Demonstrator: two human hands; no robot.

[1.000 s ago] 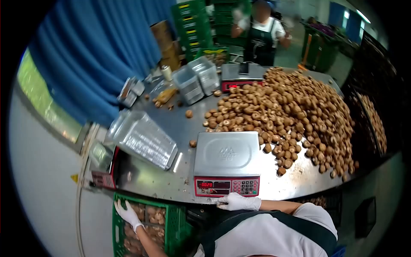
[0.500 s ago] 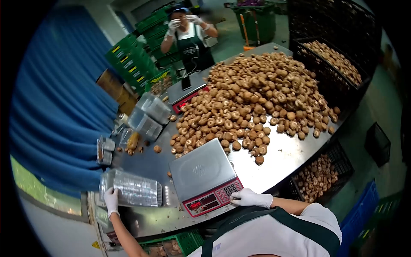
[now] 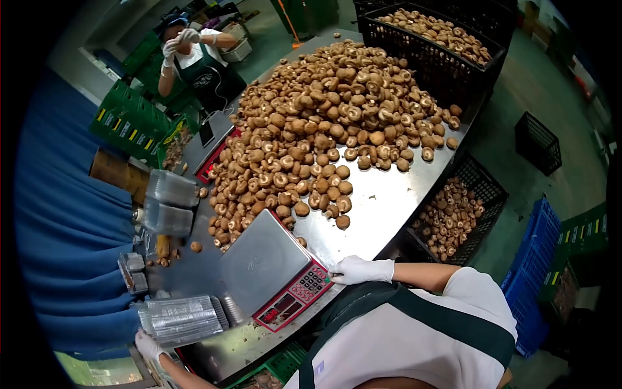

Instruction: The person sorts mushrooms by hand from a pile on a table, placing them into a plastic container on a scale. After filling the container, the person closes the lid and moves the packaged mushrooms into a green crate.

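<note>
My gloved left hand point(image 3: 149, 345) is at the lower left corner of a stack of clear plastic trays point(image 3: 186, 321), its fingers stretched up along the edge. The stack lies on its side on the metal table, left of a digital scale point(image 3: 264, 264). That scale has a bare grey plate, a red front and a lit red display. At its right corner is my gloved right hand point(image 3: 356, 270), fingers extended with the tips beside the keypad. Behind the scale spreads a large heap of brown mushrooms point(image 3: 324, 107).
Across the table stands a person point(image 3: 201, 65) with gloved hands raised. A second scale point(image 3: 214, 155) carries a phone. Upright clear trays point(image 3: 170, 202) stand at the left. Black crates of mushrooms sit behind the heap and at the right point(image 3: 495, 201); blue crates point(image 3: 531, 272) stand farther right.
My view has turned, so the table and its contents appear farther left. My left hand has slid from the top of the tray stack to its lower left corner. My right hand stays by the keypad.
</note>
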